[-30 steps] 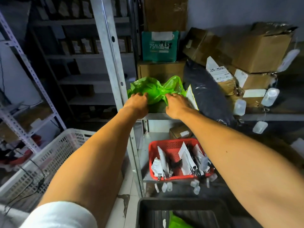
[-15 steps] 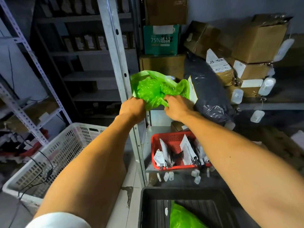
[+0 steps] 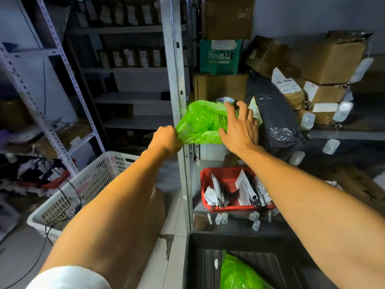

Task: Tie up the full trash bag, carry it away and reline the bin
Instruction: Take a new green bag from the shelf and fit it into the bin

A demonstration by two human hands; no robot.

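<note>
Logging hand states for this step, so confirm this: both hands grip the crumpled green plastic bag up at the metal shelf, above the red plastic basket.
Not quite. In the head view only the left hand grips the crumpled green plastic bag; the right hand is open, fingers spread, against the bag's right side. The rest holds: the bag is at the metal shelf, above the red plastic basket.

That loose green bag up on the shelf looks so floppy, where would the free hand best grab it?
Probably its near right edge. The green bag is thin, crumpled film, and the left hand already pinches its left corner. The open right hand, reaching from the front, could pinch the hanging hem opposite, so that the two grips spread the bag instead of bunching it.
</note>
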